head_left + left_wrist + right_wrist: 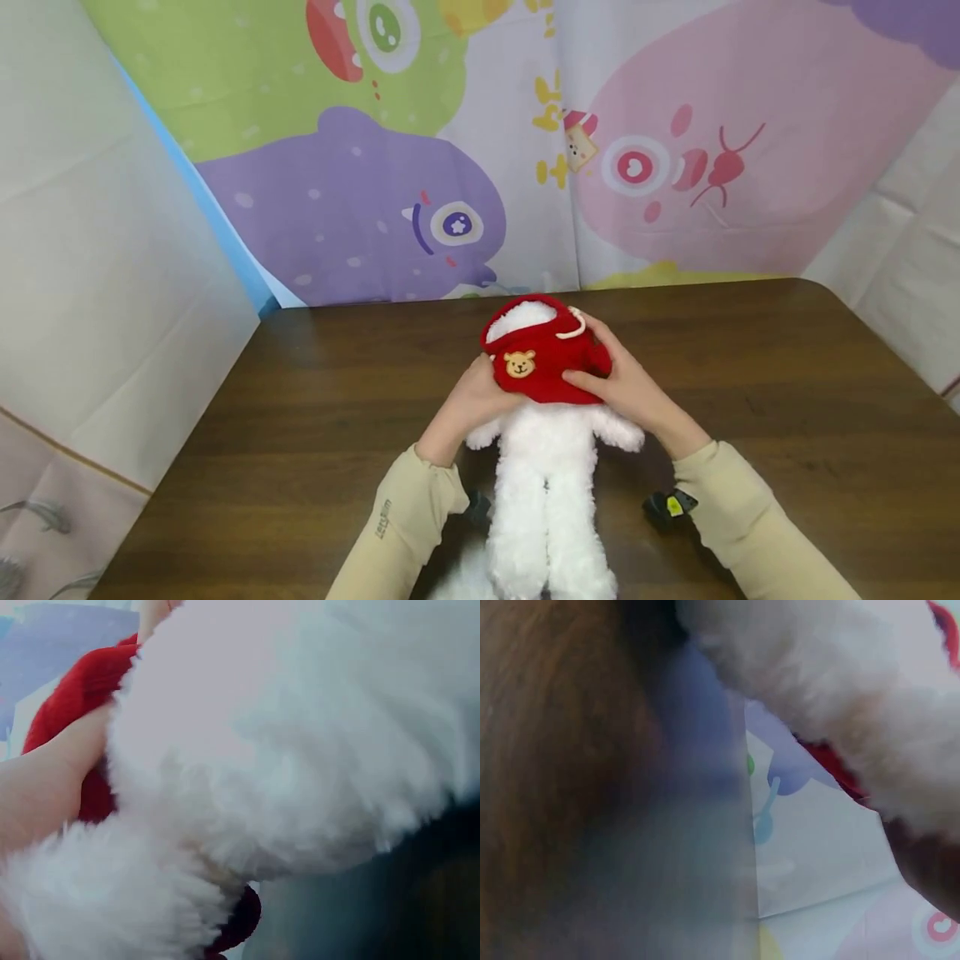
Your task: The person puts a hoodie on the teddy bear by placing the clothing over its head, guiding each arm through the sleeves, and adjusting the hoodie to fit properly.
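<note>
A white fluffy plush toy [546, 492] lies on its back on the table, legs toward me. Over its head is a small red doll's sweater [551, 362] with a bear-face patch and a white cord; white fur shows through its opening. My left hand [480, 390] grips the sweater's lower left edge, its fingers partly hidden by cloth. On the other side, my right hand [630, 383] holds the sweater, thumb in front and fingers behind. In the left wrist view, white fur [285, 735] fills most of the picture. The right wrist view shows fur [840, 690] and red cloth.
The brown wooden table [337, 392] extends on both sides of the toy. Behind it hangs a cartoon-printed cloth [525, 167]. Dark wrist straps [667, 507] sit below both hands, by the beige sleeves. A pale fluffy thing [465, 575] lies beside the toy's left-side leg.
</note>
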Demonstrator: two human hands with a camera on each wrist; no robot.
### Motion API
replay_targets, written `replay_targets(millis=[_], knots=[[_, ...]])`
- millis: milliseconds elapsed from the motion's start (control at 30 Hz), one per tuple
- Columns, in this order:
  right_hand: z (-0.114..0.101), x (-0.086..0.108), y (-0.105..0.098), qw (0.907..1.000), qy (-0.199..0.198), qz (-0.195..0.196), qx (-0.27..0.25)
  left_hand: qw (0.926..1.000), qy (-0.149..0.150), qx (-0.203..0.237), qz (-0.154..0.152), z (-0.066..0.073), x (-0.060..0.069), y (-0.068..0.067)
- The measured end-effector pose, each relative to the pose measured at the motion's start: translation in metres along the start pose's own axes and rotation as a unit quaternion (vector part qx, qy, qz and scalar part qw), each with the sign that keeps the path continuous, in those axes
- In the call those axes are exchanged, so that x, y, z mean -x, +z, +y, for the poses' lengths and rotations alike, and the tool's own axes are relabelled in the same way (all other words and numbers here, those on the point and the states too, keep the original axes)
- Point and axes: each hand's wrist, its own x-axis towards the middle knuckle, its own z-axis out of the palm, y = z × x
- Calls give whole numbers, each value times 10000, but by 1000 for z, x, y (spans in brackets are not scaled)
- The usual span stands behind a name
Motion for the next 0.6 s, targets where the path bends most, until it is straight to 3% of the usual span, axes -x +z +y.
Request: replay_targets(millis=[233,433,600], knots=[[1,1,0,9946,-579,776,367,9968,-358,-541,461,2,1,6],[2,1,6,9838,-803,1536,458,9916,-356,-641,1061,1,1,13],[3,0,9,9778,-1072,1775,315,9838,-223,-825,1575,3,0,16]])
